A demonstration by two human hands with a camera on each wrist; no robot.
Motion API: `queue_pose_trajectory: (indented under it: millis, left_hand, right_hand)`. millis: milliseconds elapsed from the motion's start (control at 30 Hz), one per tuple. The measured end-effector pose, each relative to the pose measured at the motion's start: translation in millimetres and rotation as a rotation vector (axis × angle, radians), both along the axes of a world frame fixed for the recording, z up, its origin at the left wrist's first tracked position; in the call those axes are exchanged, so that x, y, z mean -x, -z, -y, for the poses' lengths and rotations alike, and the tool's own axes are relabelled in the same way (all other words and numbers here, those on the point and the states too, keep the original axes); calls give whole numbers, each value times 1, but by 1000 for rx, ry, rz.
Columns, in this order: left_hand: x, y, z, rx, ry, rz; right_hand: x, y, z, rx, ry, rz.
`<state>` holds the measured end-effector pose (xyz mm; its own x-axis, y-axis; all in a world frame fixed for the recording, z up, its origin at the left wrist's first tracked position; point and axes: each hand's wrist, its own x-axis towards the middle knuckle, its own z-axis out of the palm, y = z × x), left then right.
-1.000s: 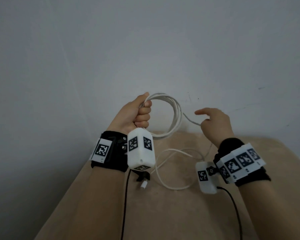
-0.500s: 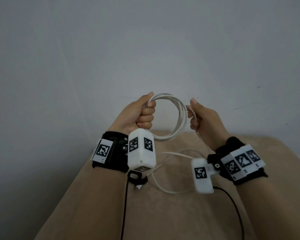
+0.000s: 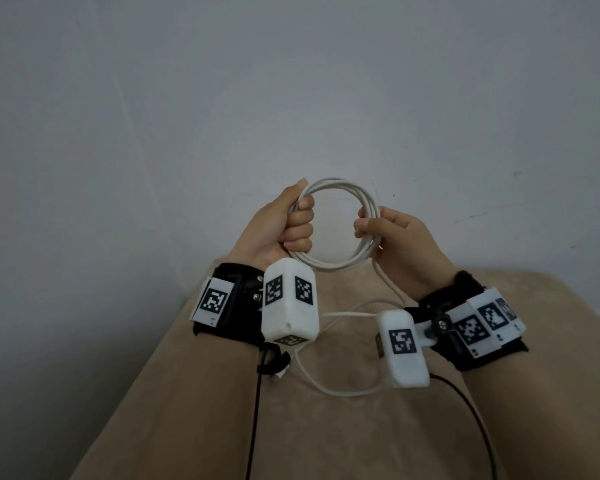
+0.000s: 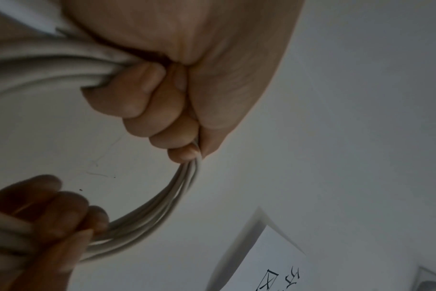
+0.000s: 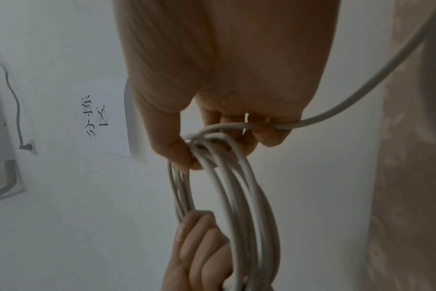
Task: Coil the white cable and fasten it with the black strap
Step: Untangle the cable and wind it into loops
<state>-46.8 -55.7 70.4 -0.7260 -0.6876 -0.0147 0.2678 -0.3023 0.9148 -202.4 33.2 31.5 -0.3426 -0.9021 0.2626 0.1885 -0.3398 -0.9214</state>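
The white cable (image 3: 340, 183) hangs as a round coil of several loops in the air above the beige table (image 3: 361, 445). My left hand (image 3: 291, 223) grips the coil's left side in a fist (image 4: 162, 110). My right hand (image 3: 388, 233) pinches the coil's right side (image 5: 236, 187) between thumb and fingers (image 5: 212, 98). From that hand a loose tail (image 5: 361, 88) drops to the table and curves in a wide loop (image 3: 336, 393). It ends at a white plug under my left wrist, where the black strap (image 3: 272, 358) sits on it, partly hidden.
A plain white wall (image 3: 291, 98) stands just behind the table. A paper sign with handwriting (image 5: 105, 118) hangs on it. Black camera wires (image 3: 471, 410) trail from both wrists over the table towards me.
My right hand has swung in from the right and now holds the coil's right side. Another turn lies on the coil, and the loose tail on the table is shorter.
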Motion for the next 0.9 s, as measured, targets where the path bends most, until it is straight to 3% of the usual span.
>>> queue_pose_trajectory:
  millis: [300, 533, 633, 767, 900]
  left_hand:
    - [2, 5, 4, -121, 122, -112]
    - [-5, 11, 5, -152, 190, -70]
    - [-7, 5, 2, -60, 181, 42]
    - [-6, -1, -6, 162, 138, 238]
    - [-6, -5, -15, 421, 103, 390]
  right_hand:
    - [-1, -6, -3, 85, -89, 192]
    - [7, -5, -6, 50, -37, 21]
    - [8, -7, -10, 22, -62, -94]
    - [7, -16, -18, -44, -82, -399]
    - [6, -21, -23, -75, -87, -499]
